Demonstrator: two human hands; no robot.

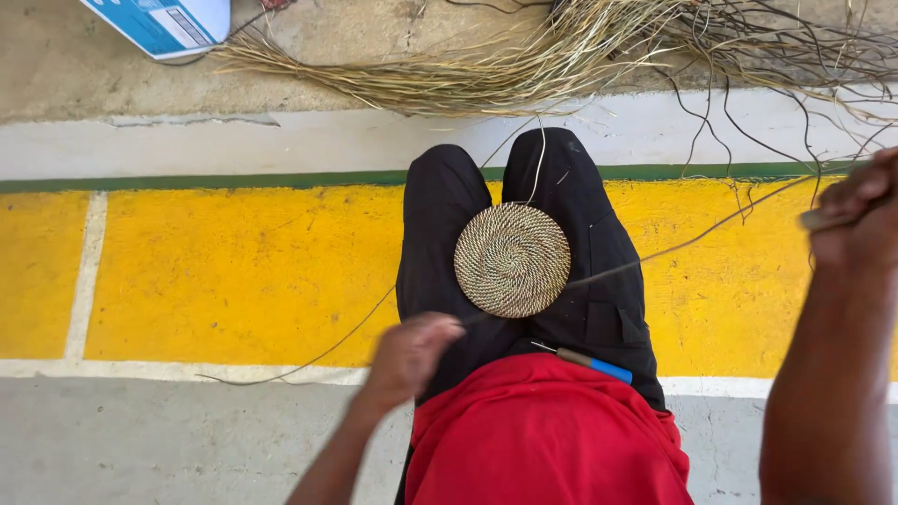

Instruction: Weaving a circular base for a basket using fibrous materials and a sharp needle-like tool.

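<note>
On the lap, the woven disc (512, 260) lies just beyond the left hand (409, 358), whose grip pinches a strand (692, 240) pulled taut by the closed right hand (853, 217).

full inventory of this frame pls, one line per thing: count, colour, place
woven disc: 1, tan and dark coiled, lying on the lap
long strand: 1, dark, running from the disc's edge up to the right hand
fibre bundle: 1 heap, straw-coloured with dark strands, on the ground at top
tool: 1, blue handle with a metal tip, on the lap by the red shirt
box: 1, white and blue, top left, cut by the frame
painted floor band: 1, yellow, edged green above and white below
trousers: 1 pair, black
shirt: 1, red
left hand: 1, closed on something thin at the disc's lower left edge
right hand: 1, raised at right, pulling the strand, blurred
</note>
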